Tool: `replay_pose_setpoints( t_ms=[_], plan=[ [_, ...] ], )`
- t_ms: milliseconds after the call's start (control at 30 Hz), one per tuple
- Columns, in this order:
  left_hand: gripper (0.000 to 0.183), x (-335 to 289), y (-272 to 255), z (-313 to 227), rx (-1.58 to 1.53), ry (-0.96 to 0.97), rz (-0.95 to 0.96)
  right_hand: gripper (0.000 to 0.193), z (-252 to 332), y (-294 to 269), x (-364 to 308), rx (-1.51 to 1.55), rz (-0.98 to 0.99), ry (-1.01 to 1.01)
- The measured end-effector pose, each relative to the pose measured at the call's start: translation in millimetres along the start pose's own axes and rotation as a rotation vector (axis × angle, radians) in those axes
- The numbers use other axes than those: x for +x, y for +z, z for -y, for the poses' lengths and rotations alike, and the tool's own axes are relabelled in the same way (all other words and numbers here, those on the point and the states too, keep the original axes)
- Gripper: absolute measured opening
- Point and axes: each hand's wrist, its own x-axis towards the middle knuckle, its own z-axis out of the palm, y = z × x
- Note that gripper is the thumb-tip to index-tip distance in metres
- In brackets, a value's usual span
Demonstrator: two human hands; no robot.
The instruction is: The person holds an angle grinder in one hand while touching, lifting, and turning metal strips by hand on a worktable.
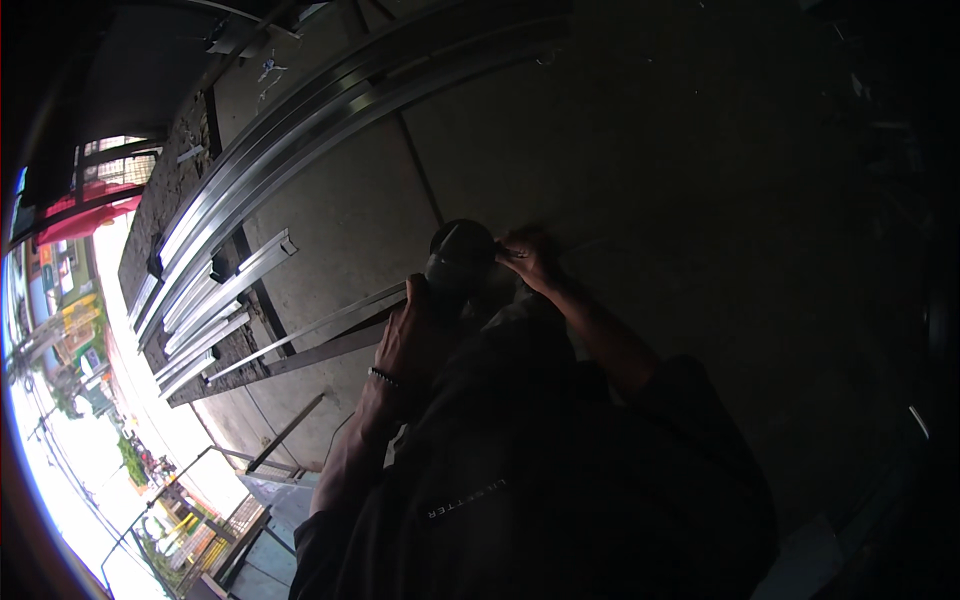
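In the middle of the head view is a dark, round-headed object (pixel 462 245); the shade hides its kind. My left hand (pixel 402 335), with a beaded bracelet at the wrist, is closed along its left side, thumb pointing away from me. Against its right edge my right hand (pixel 530 260) has its fingers drawn together. Whatever those fingers pinch is too dark and slightly blurred to make out. Below both hands, my dark shirt (pixel 520 450) hides the object's near end.
Long shiny metal channels (pixel 330 120) lie across the far left. Shorter metal profiles (pixel 215 320) are grouped nearer, beside a long thin bar (pixel 330 325) that reaches toward my left hand. Concrete floor (pixel 600 150) spreads beyond. A metal railing (pixel 230 460) stands at the bright opening, lower left.
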Motion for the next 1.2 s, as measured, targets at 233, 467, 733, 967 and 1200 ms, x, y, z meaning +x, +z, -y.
replay_pose_setpoints(
  t_ms=[233, 467, 733, 967, 1200],
  plan=[
    [0.055, 4.5, -5.2, 2.2, 0.004, -0.009, -0.009, 0.017, 12.8, -2.4, 4.0, 0.149, 0.064, 0.053],
    [0.055, 3.5, 3.8, -5.9, -0.015, 0.01, -0.002, 0.018, 1.7, -3.6, 5.5, -0.119, 0.118, 0.113],
    [0.058, -21.3, -27.7, 7.5, -0.038, -0.137, -0.079, 0.039, 2.6, -1.8, 10.3, -0.196, -0.035, -0.146],
    [0.063, -38.1, -38.5, 42.8, -0.082, -0.224, -0.186, 0.038, 17.4, -11.4, 5.9, -0.053, 0.031, 0.005],
    [0.062, -6.4, -19.3, 1.7, -0.067, -0.073, -0.01, 0.028, 34.4, -11.0, 6.8, 0.069, 0.051, 0.016]
  ],
)
